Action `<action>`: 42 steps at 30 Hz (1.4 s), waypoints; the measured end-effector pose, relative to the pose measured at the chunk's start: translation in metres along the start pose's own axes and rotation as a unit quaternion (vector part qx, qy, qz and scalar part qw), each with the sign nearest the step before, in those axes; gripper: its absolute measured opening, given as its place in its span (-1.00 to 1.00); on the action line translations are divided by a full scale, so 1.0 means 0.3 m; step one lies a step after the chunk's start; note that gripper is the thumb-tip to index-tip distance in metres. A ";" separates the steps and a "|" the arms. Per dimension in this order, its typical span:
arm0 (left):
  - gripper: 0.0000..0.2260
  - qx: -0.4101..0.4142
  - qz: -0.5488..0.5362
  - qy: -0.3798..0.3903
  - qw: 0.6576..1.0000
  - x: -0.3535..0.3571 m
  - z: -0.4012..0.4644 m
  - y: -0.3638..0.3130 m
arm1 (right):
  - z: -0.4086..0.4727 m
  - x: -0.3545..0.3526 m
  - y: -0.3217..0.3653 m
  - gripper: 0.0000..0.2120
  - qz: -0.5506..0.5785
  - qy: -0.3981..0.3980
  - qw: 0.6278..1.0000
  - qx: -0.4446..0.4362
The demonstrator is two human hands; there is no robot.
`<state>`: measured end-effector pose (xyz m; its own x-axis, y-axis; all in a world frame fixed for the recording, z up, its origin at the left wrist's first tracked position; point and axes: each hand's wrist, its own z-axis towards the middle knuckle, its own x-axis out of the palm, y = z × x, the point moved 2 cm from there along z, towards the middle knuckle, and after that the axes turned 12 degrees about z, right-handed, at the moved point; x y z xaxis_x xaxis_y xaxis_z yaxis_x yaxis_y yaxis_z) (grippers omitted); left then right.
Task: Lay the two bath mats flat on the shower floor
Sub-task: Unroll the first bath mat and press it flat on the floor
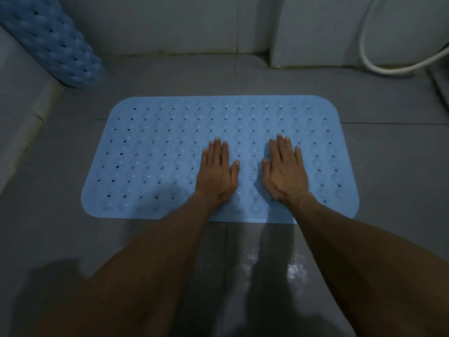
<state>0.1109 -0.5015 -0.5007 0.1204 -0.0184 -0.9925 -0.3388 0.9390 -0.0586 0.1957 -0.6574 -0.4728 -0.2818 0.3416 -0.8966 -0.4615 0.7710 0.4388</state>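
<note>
Head view, dim light, looking down at grey tiled shower floor (388, 166). At 10 o'clock: second bath mat (56, 42), darker blue, bubbled and perforated, rolled or curled, leaning in the corner against the left ledge (17, 76); lower end near the floor, contact not clear. At centre: light blue bath mat (150, 152), rounded corners, rows of bumps and small holes, spread flat on the tiles, long side running 9 to 3 o'clock; no raised edge visible. On the mat's right half, toward 6 o'clock edge: left hand (217, 173), palm down, fingers straight and together, pressing flat on the mat surface, gripping nothing. Just beside it at 3 o'clock, apart by a narrow strip of mat: right hand (285, 171), likewise palm down, fingers extended and slightly spread, flat on the mat, gripping nothing. Both forearms entering from 6 o'clock. Wet sheen on tiles between forearms. At 1 to 2 o'clock: white hose (371, 57) looped against a pale wall panel (315, 32), well apart from the mat.
</note>
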 end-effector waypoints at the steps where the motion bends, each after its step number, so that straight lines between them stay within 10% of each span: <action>1: -0.46 0.007 -0.014 -0.003 1.000 0.006 0.014 -0.049 | 0.002 -0.021 -0.043 -0.43 -0.007 -0.001 1.000 0.008; 42: -0.38 -0.020 0.032 0.111 0.993 0.009 0.118 -0.244 | 0.079 -0.027 -0.174 -0.34 0.046 0.013 0.998 0.029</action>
<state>0.1690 -0.5581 -0.4952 -0.1088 -0.0391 -0.9933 -0.3760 0.9266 0.0047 0.2420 -0.6877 -0.4897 -0.3422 0.3994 -0.8505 -0.3838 0.7668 0.5145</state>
